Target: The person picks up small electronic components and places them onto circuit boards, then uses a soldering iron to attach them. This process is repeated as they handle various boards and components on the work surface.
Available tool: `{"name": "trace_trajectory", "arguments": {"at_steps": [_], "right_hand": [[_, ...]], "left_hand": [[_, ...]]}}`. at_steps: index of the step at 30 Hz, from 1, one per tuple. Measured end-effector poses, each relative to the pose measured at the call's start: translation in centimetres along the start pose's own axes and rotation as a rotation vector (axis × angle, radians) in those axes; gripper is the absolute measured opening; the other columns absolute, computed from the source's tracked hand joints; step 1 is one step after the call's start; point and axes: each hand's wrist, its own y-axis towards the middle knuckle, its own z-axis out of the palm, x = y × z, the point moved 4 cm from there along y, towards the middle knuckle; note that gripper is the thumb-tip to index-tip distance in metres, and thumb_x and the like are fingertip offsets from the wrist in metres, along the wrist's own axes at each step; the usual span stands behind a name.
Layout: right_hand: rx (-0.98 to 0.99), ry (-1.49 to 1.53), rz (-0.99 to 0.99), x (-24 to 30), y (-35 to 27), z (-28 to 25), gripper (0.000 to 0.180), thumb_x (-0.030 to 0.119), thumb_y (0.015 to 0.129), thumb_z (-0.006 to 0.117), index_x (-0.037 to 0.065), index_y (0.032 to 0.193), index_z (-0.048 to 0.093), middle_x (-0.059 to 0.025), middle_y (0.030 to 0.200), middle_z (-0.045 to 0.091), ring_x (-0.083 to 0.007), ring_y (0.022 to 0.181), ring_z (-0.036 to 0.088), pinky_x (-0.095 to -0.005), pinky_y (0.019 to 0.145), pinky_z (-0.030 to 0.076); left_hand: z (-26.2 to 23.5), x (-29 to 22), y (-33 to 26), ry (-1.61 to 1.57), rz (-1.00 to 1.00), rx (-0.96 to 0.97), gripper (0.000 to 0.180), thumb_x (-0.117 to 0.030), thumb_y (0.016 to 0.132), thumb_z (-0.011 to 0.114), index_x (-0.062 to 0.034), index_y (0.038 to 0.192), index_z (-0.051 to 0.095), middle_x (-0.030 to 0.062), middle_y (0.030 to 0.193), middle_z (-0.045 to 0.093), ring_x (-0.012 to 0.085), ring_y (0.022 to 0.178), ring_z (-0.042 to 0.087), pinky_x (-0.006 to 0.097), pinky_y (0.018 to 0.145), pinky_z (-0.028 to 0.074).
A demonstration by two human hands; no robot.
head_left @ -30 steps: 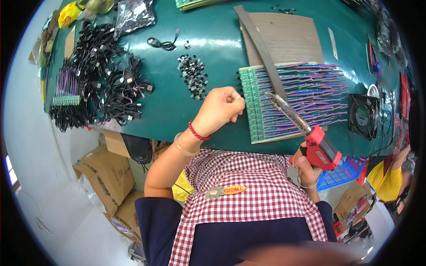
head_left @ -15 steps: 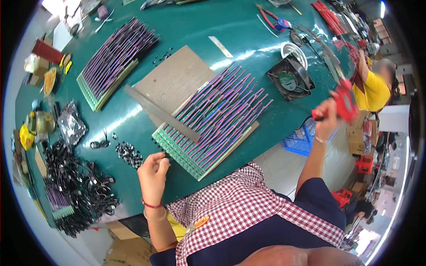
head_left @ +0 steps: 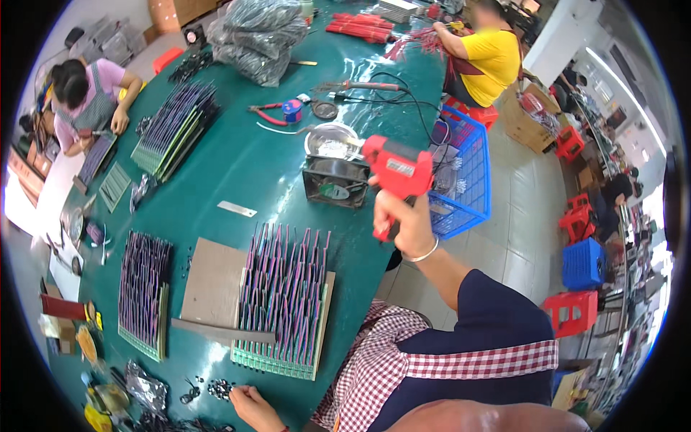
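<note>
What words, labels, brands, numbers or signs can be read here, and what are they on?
None can be read clearly.
Pale label on the red soldering gun in the right hand: print too small and blurred.
Green label on the black fan: too small to read.
Blue-and-red item beside the pliers: any markings too small to read.

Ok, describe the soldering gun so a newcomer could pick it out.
Beside the green table is a blue basket. Just left of that basket, the person's right hand grips the soldering gun. Its red, pistol-shaped body, dark along the top, sets it apart from the basket and the black fan.
</note>
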Motion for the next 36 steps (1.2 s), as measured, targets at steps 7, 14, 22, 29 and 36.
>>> {"name": "trace_trajectory", "arguments": {"at_steps": [7, 14, 22, 29, 36], "right_hand": [[0.271, 0.218, 0.357, -1.5, -4.8, 5.2, 0.023, 0.01, 0.082, 0.057, 0.0, 0.102, 0.053, 0.0004, 0.058, 0.048, -0.0062, 0.044, 0.046, -0.0213, 0.042, 0.038], [0.54, 0.242, 0.529, -4.0, -8.8, 10.0, 0.023, 0.016, 0.083, 0.06, 0.0, 0.1, 0.056, 0.0004, 0.058, 0.05, -0.0052, 0.044, 0.047, -0.0204, 0.04, 0.038], [0.624, 0.235, 0.666, -5.8, -11.9, 11.6, 0.026, 0.019, 0.081, 0.064, 0.0, 0.097, 0.057, 0.0009, 0.056, 0.05, -0.0051, 0.045, 0.047, -0.0216, 0.04, 0.038], [0.618, 0.217, 0.65, -5.5, -12.2, 11.6, 0.026, 0.016, 0.082, 0.061, 0.001, 0.103, 0.056, 0.0009, 0.059, 0.05, -0.0053, 0.045, 0.046, -0.0213, 0.042, 0.038], [0.629, 0.18, 0.673, -5.5, -12.7, 11.2, 0.022, 0.014, 0.083, 0.06, 0.001, 0.101, 0.057, -0.0001, 0.059, 0.052, -0.0063, 0.048, 0.048, -0.0216, 0.045, 0.04]], "left_hand": [[-1.5, -2.8, -1.4, 0.071, 0.048, -0.256, 0.028, -0.016, 0.076, 0.064, 0.0036, 0.091, 0.051, 0.0268, 0.096, 0.051, 0.0406, 0.088, 0.049, 0.046, 0.078, 0.04], [-1.0, -2.3, -2.0, 0.021, 0.065, -0.177, 0.022, -0.012, 0.077, 0.06, 0.0036, 0.091, 0.052, 0.0242, 0.089, 0.05, 0.0397, 0.085, 0.049, 0.044, 0.078, 0.04], [-0.2, -2.4, -2.4, 0.056, 0.08, -0.291, 0.014, -0.01, 0.081, 0.053, 0.0022, 0.088, 0.052, 0.0225, 0.088, 0.051, 0.0388, 0.082, 0.05, 0.043, 0.075, 0.041], [0.9, -1.2, -1.1, 0.007, 0.156, -0.399, 0.006, 0.001, 0.078, 0.05, 0.0022, 0.081, 0.045, 0.0163, 0.085, 0.044, 0.0339, 0.08, 0.047, 0.041, 0.068, 0.039], [1.4, -1.1, -1.5, 0.034, 0.19, -0.466, 0.006, 0.001, 0.081, 0.048, 0.0039, 0.081, 0.042, 0.018, 0.084, 0.043, 0.0339, 0.079, 0.046, 0.041, 0.068, 0.038]]}}
